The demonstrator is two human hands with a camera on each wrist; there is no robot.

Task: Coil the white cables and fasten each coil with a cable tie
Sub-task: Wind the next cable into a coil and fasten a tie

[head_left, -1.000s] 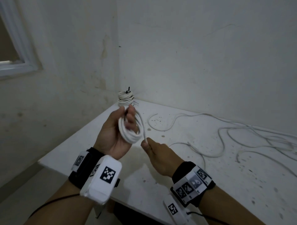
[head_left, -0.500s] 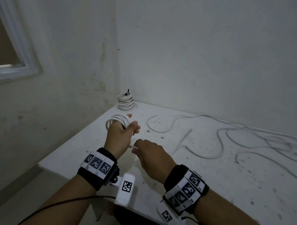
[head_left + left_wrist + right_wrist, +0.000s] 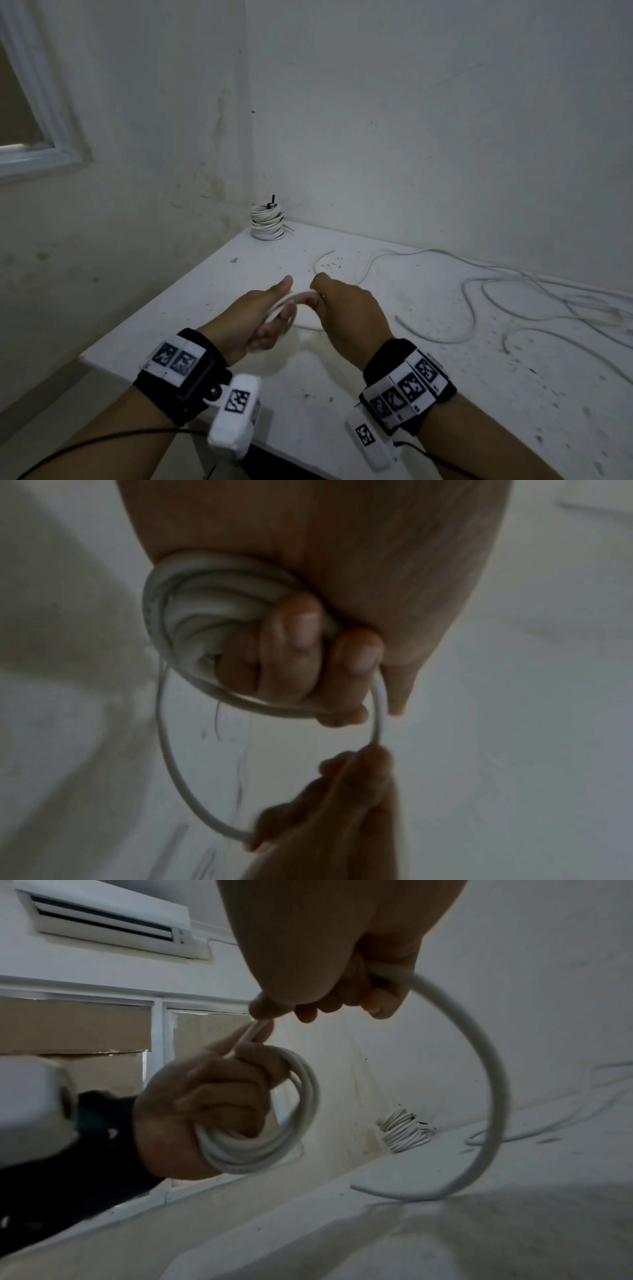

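The left hand is gripping a half-wound coil above the counter; the right hand is pinching its springy, light tail. Holding near the coil looks best. Loose cables are sprawling rightward, likely to snag; a tied coil is sitting in the corner.

White coil, white table flecked with dark specks; at 12 o'clock, white bundled cable bearing a black tie; black wristbands with black-and-white square markers.
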